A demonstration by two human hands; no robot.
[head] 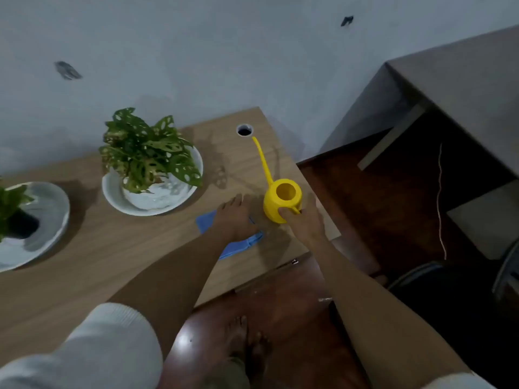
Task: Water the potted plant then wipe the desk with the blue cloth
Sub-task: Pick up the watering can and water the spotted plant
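Nearest the camera: white sleeves and two bare forearms reaching over the front edge of the wooden worktop (92, 248), w/ dark red floor below. Left hand (234, 217) lies flat, palm down, fingers spread, pressing on the blue cloth (238, 245); not closed round anything, just resting on it. The cloth sits flat near the worktop's front right corner, mostly hidden under that hand. Right hand (304, 220), just beside it, has its grip closed on the handle of the yellow watering can (282, 203); thumb on the can's near side, fingers wrapped at the handle. Can looks to be standing on the worktop, upright, long thin spout pointing away toward the round cable hole (245, 130) at the back. Can't tell if there's water inside. Further left and back: the potted plant (148, 155), holey green leaves in a white bowl-shaped pot, well apart from the can. A second white pot (42, 217) sits at the far left edge. Step in hand, imo: taking up the can; watering not yet begun. To do it well: firm hold on the handle, lift level so nothing slops from the open top, swing left, bring spout tip low under the leaves over the soil, tip slowly. Keep the left hand off the can's path; cloth stays put for the wipe after.
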